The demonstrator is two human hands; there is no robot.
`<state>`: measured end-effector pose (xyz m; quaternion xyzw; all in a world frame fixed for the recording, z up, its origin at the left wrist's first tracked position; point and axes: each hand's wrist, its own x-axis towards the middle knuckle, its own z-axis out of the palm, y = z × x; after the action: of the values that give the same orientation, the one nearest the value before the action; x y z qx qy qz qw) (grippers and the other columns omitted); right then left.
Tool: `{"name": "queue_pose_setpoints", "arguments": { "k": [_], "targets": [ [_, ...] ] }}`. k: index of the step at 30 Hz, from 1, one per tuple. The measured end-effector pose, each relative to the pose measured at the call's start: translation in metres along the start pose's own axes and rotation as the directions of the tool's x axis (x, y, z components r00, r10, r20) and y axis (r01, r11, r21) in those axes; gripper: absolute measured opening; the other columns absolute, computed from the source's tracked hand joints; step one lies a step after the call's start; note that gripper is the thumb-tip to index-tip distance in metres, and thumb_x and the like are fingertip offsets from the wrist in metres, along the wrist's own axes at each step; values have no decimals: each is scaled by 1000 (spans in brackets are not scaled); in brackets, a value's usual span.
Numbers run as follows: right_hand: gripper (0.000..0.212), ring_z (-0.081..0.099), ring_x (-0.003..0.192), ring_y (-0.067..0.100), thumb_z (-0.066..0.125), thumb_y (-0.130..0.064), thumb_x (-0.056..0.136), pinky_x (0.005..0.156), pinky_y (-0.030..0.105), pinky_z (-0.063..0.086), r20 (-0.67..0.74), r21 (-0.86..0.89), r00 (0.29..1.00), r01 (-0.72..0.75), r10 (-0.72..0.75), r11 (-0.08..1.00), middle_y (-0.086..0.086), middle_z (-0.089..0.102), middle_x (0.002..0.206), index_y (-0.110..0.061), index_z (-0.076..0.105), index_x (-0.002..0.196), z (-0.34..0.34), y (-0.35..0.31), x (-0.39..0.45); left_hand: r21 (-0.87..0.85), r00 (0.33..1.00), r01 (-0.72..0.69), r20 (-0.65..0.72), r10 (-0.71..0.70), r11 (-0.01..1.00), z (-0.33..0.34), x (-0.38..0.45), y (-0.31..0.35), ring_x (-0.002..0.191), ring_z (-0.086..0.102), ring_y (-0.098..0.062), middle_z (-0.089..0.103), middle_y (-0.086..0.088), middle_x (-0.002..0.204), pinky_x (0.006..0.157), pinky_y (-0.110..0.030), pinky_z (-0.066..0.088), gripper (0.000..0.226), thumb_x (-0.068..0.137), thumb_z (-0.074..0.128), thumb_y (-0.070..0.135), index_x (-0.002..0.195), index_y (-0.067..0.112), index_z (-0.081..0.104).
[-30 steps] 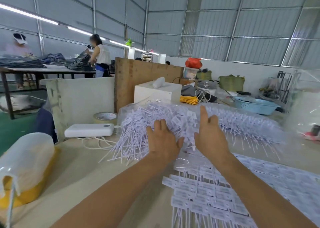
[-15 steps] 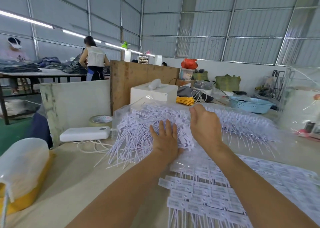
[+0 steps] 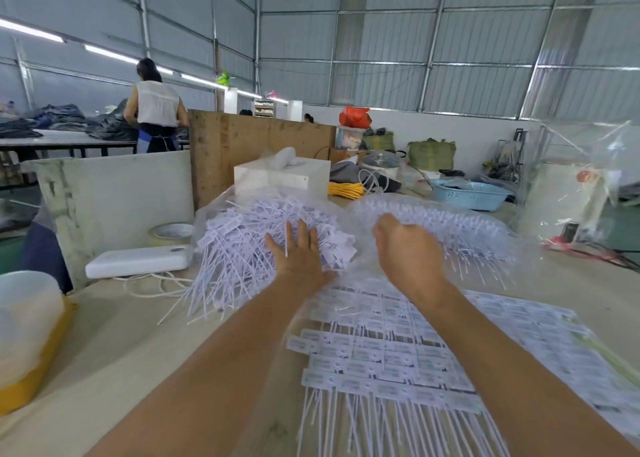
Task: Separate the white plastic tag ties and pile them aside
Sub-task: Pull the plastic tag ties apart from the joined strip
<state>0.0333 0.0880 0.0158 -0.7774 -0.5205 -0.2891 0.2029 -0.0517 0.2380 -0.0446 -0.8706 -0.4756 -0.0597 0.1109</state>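
Note:
A loose pile of white plastic tag ties lies on the beige table, left of centre. My left hand presses flat on its right side with straight fingers. To the right, a long bundle of tag ties lies in clear plastic. My right hand is at the bundle's left end with its fingers curled down into it, and the fingertips are hidden. Sheets of joined tag ties lie flat on the table under my forearms.
A white flat device with a cord and a tape roll sit left of the pile. A white box, a wooden board and a blue basket stand behind. A white-and-yellow container is at the left edge. A person works at a far table.
My right hand went from straight fingers to curled and shifted right onto the bagged bundle. My left hand stayed flat on the loose pile.

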Motion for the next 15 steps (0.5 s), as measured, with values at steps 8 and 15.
{"name": "queue_pose_setpoints", "arguments": {
  "k": [8,15],
  "targets": [
    [63,50,111,30,62,-21,89,90,39,43,93,393,991,55,-99,918,14,50,123,-21,28,143,-17,7,-20,26,993,-98,-57,99,995,-14,-44,-14,144,-4,-40,-10,-20,156,115,-54,9,70,99,24,48,150,6,1],
    [41,52,84,19,64,-20,87,80,27,39,175,370,953,-297,248,880,4,53,109,-12,52,126,-61,119,-71,-23,922,-363,132,363,931,2,-55,-54,146,-9,-25,-20,-7,156,117,-51,6,65,99,24,49,152,19,1]
  ]
}}
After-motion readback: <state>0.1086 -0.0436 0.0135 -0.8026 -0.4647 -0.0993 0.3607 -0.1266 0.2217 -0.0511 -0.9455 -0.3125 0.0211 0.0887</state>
